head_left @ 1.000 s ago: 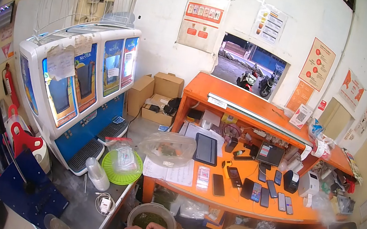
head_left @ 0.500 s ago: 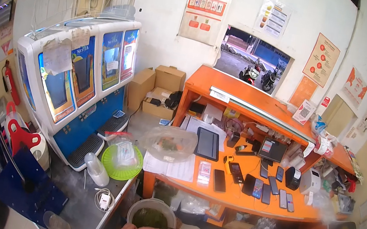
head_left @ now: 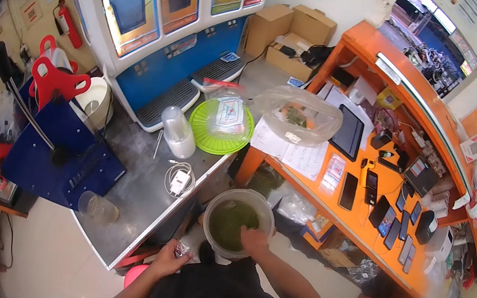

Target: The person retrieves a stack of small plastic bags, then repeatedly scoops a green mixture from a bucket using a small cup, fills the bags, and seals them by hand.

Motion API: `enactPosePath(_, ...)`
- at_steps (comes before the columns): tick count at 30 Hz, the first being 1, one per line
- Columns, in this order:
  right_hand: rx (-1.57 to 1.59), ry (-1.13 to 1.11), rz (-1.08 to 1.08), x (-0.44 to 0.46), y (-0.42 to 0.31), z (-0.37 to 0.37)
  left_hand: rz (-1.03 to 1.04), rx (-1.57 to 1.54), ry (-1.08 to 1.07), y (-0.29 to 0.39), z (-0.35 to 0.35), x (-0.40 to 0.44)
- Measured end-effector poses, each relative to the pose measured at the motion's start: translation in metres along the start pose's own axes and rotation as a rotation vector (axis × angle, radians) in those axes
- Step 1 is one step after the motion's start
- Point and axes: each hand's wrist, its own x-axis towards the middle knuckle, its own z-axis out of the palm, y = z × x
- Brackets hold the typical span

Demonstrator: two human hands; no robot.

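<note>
A round translucent tub [head_left: 271, 215] stands low in front of me with dark green, leafy-looking contents [head_left: 234, 218] inside. My right hand [head_left: 255, 243] reaches over its near right rim, fingertips at the green contents; their grip is too blurred to make out. Left of the tub, my left hand [head_left: 168, 259] is closed around a small, shiny clear plastic bag [head_left: 182, 250]. Nothing can be made out inside that bag.
Left is a grey counter [head_left: 136, 201] with a clear cup [head_left: 98, 208], white charger [head_left: 179, 182], white bottle [head_left: 178, 133] and green lid [head_left: 215, 139] beneath plastic bags. A drink dispenser [head_left: 160, 93] stands behind. Several phones [head_left: 348, 191] lie on the orange desk [head_left: 302, 183].
My view has tilted down. My hands, together at the tub's near rim before, are now apart: the right in the tub, the left off to its left with the plastic bag.
</note>
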Motion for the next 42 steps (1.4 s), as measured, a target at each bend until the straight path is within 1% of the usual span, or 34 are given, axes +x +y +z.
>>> enactPosePath(2, 0.108, 0.071, 0.208, 0.01, 0.0, 0.009, -0.063, -0.039, 0.007, -0.008, -0.001, -0.006)
enactPosePath(3, 0.112, 0.06, 0.198, 0.012, 0.002, 0.009, -0.049, -0.025, 0.005, -0.012, -0.002, -0.008)
enactPosePath(5, 0.128, -0.072, 0.087, 0.016, 0.007, -0.005, -0.048, -0.015, 0.002, -0.013, -0.003, -0.012)
enactPosePath(6, 0.13, -0.087, 0.08, 0.016, 0.003, -0.014, -0.026, -0.028, 0.02, -0.01, -0.004, -0.013)
enactPosePath(8, 0.17, 0.017, 0.058, 0.015, -0.009, -0.033, -0.011, -0.105, 0.027, -0.016, -0.003, -0.013)
enactPosePath(9, 0.171, 0.007, 0.054, 0.018, -0.016, -0.037, -0.022, -0.107, 0.027, -0.02, -0.002, -0.013)
enactPosePath(11, 0.215, 0.142, -0.063, 0.025, -0.032, -0.038, -0.114, -0.119, -0.001, -0.023, -0.003, -0.012)
enactPosePath(12, 0.22, 0.135, -0.068, 0.029, -0.036, -0.033, -0.08, -0.037, 0.007, -0.023, -0.004, -0.011)
enactPosePath(15, 0.198, 0.15, -0.111, 0.042, -0.041, -0.017, -0.123, -0.028, -0.01, -0.024, -0.005, -0.011)
enactPosePath(17, 0.183, 0.027, -0.195, 0.043, -0.031, -0.009, -0.126, -0.022, -0.007, -0.014, -0.009, -0.016)
enactPosePath(18, 0.184, 0.024, -0.197, 0.042, -0.025, -0.007, -0.118, -0.02, -0.007, -0.007, -0.011, -0.016)
enactPosePath(20, 0.0, -0.116, -0.283, 0.037, -0.008, -0.004, -0.138, -0.061, -0.006, -0.007, -0.013, -0.014)
enactPosePath(22, 0.021, -0.16, -0.284, 0.03, 0.007, -0.009, -0.154, -0.102, -0.009, -0.009, -0.013, -0.014)
enactPosePath(24, 0.04, -0.202, -0.283, 0.028, 0.021, -0.01, -0.084, -0.071, 0.034, -0.013, -0.011, -0.011)
enactPosePath(26, 0.253, -0.231, -0.242, 0.033, 0.033, -0.003, -0.057, -0.059, 0.034, -0.021, -0.011, -0.007)
enactPosePath(28, 0.234, -0.255, -0.234, 0.033, 0.034, -0.014, -0.032, -0.044, 0.033, -0.018, -0.012, -0.005)
enactPosePath(30, 0.216, -0.28, -0.226, 0.032, 0.034, -0.022, -0.012, 0.06, 0.013, -0.001, -0.016, -0.004)
enactPosePath(34, 0.213, -0.225, -0.252, 0.026, 0.028, -0.033, -0.079, -0.005, -0.036, 0.009, -0.018, 0.002)
enactPosePath(36, 0.201, -0.196, -0.258, 0.023, 0.025, -0.033, 0.033, 0.1, -0.007, -0.001, -0.016, 0.009)
enactPosePath(40, 0.202, -0.127, -0.258, 0.021, 0.026, -0.03, 0.107, 0.184, -0.022, -0.007, -0.014, 0.017)
enactPosePath(42, 0.205, -0.097, -0.261, 0.016, 0.027, -0.037, 0.198, 0.211, -0.001, -0.005, -0.012, 0.023)
